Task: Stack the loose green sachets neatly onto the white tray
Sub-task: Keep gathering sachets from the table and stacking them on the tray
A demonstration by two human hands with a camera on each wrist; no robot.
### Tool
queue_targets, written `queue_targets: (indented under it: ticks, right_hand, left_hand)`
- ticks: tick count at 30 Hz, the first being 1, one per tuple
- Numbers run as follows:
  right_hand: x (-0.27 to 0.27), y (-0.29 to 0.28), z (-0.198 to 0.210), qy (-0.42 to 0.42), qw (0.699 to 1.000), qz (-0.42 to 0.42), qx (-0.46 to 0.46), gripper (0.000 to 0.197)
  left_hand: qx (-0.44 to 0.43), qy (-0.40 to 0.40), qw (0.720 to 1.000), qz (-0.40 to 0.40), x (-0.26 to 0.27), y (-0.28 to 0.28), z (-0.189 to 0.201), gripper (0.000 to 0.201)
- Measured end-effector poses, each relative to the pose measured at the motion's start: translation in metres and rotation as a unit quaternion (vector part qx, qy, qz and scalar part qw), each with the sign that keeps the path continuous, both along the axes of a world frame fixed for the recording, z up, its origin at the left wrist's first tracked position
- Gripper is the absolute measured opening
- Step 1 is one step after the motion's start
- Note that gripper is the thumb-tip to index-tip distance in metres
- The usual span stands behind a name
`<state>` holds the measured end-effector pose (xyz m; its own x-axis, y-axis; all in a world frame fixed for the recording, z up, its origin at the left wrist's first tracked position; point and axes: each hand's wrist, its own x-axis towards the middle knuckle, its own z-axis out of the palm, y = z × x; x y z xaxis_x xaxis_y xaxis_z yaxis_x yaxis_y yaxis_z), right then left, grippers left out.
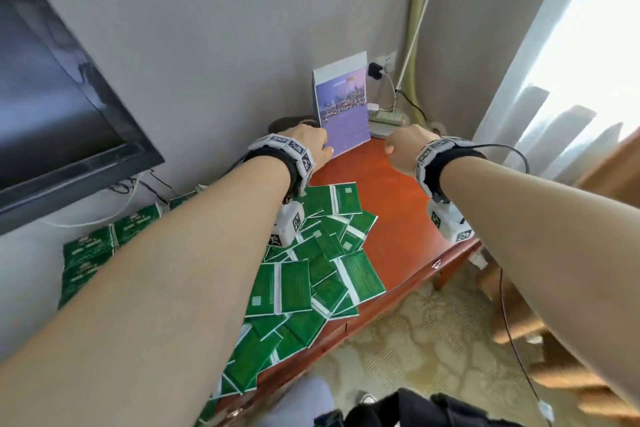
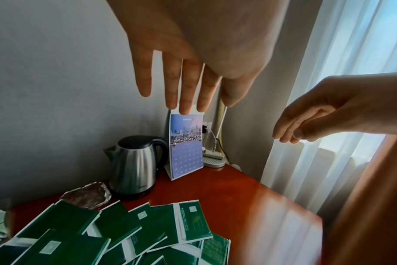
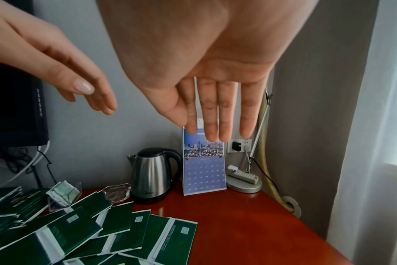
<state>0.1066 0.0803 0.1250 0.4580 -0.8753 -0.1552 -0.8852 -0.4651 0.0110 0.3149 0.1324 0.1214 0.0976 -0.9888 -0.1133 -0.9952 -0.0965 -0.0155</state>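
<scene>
Hands are hovering empty, fingers loosely straight: left hand (image 1: 309, 146), right hand (image 1: 405, 149), probably poised before gathering. Loose green paper sachets (image 1: 311, 270) are lying heaped on the left of the red-brown wooden worktop (image 1: 388, 204). Wrist views are showing a steel kettle (image 2: 137, 165); no white tray is showing.

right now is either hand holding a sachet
No, the left hand and right hand hang open above the green sachets.
</scene>
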Motion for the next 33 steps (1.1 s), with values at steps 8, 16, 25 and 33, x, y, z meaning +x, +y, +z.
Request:
queue_targets:
  ticks: [8, 16, 25, 33]
  right_hand:
    - [0.019, -0.068, -0.063, 0.008, 0.998, 0.013, 0.056, 0.032]
    - [0.056, -0.121, -0.153, 0.050, 0.990, -0.001, 0.133, 0.032]
    - [0.086, -0.110, -0.276, 0.016, 0.970, -0.074, 0.230, 0.021]
    - [0.117, -0.130, -0.309, -0.131, 0.915, -0.308, 0.224, 0.086]
  left_hand:
    - [0.051, 0.021, 0.998, 0.036, 0.018, -0.049, -0.054, 0.037]
    - [0.148, 0.057, 0.987, 0.038, 0.054, -0.085, -0.150, 0.035]
    - [0.255, -0.030, 0.965, -0.057, 0.079, -0.087, -0.252, 0.061]
    - [0.273, -0.159, 0.930, -0.189, 0.089, -0.138, -0.272, 0.093]
